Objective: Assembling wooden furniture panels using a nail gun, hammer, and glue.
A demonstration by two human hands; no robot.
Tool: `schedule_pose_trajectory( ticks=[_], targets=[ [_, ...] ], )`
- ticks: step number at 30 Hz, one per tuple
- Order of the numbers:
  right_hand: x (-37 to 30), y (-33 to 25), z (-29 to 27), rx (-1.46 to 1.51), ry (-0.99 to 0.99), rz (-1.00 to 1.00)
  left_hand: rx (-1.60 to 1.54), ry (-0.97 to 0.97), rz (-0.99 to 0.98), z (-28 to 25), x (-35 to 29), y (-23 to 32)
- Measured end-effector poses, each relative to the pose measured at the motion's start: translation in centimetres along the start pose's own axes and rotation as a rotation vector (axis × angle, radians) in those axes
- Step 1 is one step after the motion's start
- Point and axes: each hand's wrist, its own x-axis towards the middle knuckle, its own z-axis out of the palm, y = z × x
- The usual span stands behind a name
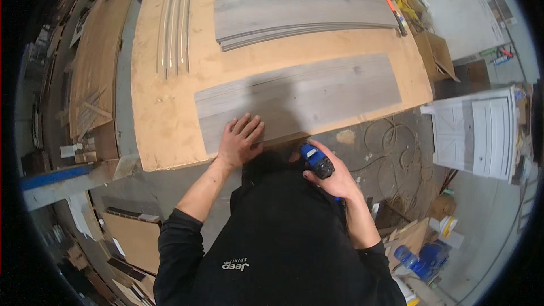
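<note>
A grey wood-grain board [334, 88] lies flat along the near edge of the tan worktable [170, 119]. My left hand [241, 143] rests palm down on its near left part, fingers spread, holding nothing. In front of my body, just off the table's near edge, my right hand [334, 173] is closed round a blue and black cordless drill [315, 160]. I see the drill from above; its tip and most of its handle are hidden. A dark shadow falls across the middle of the board.
Farther back lies a stack of similar grey boards [300, 14], with a marker-like tool [396, 16] at its right end. Several thin metal strips [175, 22] lie at the far left. A white cabinet [476, 130] stands right, and a coiled cord [391, 141] lies on the floor.
</note>
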Motion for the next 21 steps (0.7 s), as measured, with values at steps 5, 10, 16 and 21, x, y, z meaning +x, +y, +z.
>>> schedule_pose_trajectory(
  ticks=[5, 10, 16, 21],
  targets=[
    [0.5, -1.2, 2.8, 0.107, 0.067, -0.047, 0.04, 0.098, 0.029, 0.9, 0.0, -0.1],
    [2.4, -4.1, 5.6, 0.254, 0.022, 0.048, -0.058, 0.14, -0.019, 1.4, -0.3, -0.1],
    [4.2, -6.4, 7.0, 0.163, 0.033, 0.154, -0.11, 0.131, -0.021, 0.5, -0.5, -0.6],
    [4.4, -7.4, 7.3, 0.136, 0.035, 0.264, -0.093, 0.156, 0.0, 0.4, -0.6, -0.8]
  ],
)
